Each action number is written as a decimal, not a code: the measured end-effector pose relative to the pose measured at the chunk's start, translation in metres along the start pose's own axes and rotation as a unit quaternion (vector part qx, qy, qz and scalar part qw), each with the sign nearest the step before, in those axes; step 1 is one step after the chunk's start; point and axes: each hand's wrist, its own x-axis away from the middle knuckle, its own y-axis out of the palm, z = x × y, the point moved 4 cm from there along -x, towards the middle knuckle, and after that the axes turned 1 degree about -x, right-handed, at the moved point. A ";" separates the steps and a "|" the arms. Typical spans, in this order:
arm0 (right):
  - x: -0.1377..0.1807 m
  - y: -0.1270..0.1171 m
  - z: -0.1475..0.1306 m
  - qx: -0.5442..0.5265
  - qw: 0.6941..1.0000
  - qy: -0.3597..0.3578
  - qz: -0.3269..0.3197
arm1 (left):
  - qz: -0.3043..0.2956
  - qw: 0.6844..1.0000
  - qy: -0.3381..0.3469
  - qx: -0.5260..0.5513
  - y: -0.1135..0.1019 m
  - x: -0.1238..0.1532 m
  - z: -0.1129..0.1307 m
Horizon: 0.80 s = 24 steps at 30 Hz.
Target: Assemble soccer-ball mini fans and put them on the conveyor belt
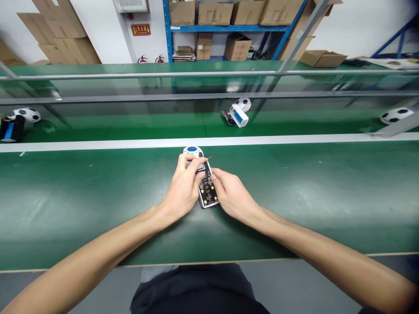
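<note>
Both hands grip our remote control (pixel 207 185) on the green desk (pixel 81 196): left hand (pixel 183 188) at its top, right hand (pixel 231 195) alongside. We judge it light, rigid; its exposed circuit board fragile, so hold the edges.

Two hands (pixel 183 187) (pixel 231 194), one remote control (pixel 203 181), three soccer balls (pixel 30 114) (pixel 244 104) (pixel 396 115).

Both hands, left (pixel 183 188) and right (pixel 231 192), meet, fingers curled.
</note>
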 end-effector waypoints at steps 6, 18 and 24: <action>0.000 0.006 0.004 -0.049 0.998 0.015 0.035 | -0.002 0.999 -0.002 0.034 0.000 -0.002 -0.004; 0.001 0.010 0.009 -0.120 0.991 0.029 0.057 | -0.005 0.995 -0.007 0.103 -0.001 -0.002 -0.011; -0.005 0.007 0.017 -0.265 0.964 0.029 0.002 | 0.001 0.995 -0.003 0.102 0.002 -0.002 -0.017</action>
